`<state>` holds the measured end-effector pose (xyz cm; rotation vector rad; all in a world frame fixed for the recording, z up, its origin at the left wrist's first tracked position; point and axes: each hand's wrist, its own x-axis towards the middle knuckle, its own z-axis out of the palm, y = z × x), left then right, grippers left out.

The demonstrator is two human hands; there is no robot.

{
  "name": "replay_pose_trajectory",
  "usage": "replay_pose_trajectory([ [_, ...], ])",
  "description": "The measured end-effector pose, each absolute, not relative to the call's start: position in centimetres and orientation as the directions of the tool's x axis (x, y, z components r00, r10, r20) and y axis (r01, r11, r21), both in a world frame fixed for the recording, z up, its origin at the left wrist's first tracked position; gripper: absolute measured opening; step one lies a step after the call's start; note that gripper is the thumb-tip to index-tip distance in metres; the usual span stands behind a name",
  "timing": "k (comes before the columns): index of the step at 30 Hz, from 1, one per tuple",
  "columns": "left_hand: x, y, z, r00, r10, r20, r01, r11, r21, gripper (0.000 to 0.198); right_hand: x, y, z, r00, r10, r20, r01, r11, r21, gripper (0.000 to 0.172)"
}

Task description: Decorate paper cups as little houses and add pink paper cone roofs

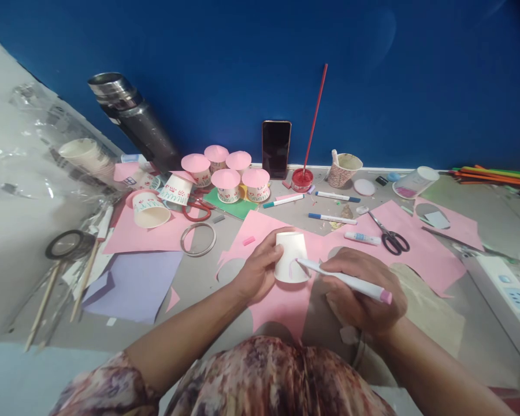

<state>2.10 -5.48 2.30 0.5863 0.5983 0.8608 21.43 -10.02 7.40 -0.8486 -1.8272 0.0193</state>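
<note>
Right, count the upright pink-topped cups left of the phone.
5: a front-left cup, a front-right cup, and behind them a back-left cup, a rearmost cup and a back-right cup. Others may be hidden.

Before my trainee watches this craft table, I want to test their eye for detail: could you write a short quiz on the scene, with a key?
1. Multiple choice: what does the right hand hold?
A) a pair of scissors
B) a white marker
C) a roll of tape

2. True or false: the phone stands on end in front of the blue backdrop.

3. Short answer: which hand steadies the white cup?

Key:
1. B
2. True
3. The left hand
</note>
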Motion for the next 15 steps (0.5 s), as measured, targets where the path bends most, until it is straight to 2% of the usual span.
replay_pose_trajectory([
  [3,2.09,-5.48,2.30,0.510,0.826,-0.240,-0.510,0.515,0.689,0.051,21.46,-10.05,7.69,-0.183,0.571,0.800,0.551,0.734,-0.397,0.019],
  [9,2.18,-5.51,2.40,0.509,0.827,-0.238,-0.521,0.516,0.680,0.051,21.23,-9.88,7.71,-0.213,0.563,0.798,0.463,0.778,-0.425,0.013],
  [15,2.18,-5.54,2.45,0.502,0.836,-0.220,-0.528,0.498,0.688,0.048,21.30,-10.02,7.63,-0.192,0.566,0.802,0.533,0.746,-0.399,0.017],
])
